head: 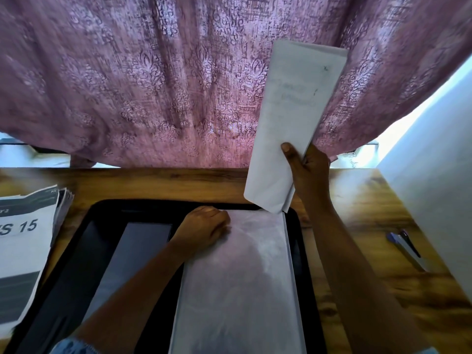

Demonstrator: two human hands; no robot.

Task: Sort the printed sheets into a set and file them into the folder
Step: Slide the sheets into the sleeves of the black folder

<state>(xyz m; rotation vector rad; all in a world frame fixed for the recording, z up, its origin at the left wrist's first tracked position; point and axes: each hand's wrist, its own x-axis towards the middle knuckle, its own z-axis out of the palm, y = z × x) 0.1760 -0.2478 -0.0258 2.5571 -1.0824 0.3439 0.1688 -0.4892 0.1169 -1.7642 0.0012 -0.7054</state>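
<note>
A black folder (84, 251) lies open on the wooden desk in front of me. A clear plastic sleeve (237, 290) with white sheets under it covers the folder's right half. My left hand (204, 228) has its fingers curled at the sleeve's top left corner, gripping its edge. My right hand (306, 167) holds a bundle of white sheets (291, 118) upright above the folder's far right corner, thumb on the front. Faint writing shows on the bundle.
A stack of printed sheets (23, 246) with large black lettering lies at the left of the desk (357, 226). Pens (406, 249) lie at the right. A pink patterned curtain (153, 85) hangs behind the desk, and a white wall (434, 187) stands at right.
</note>
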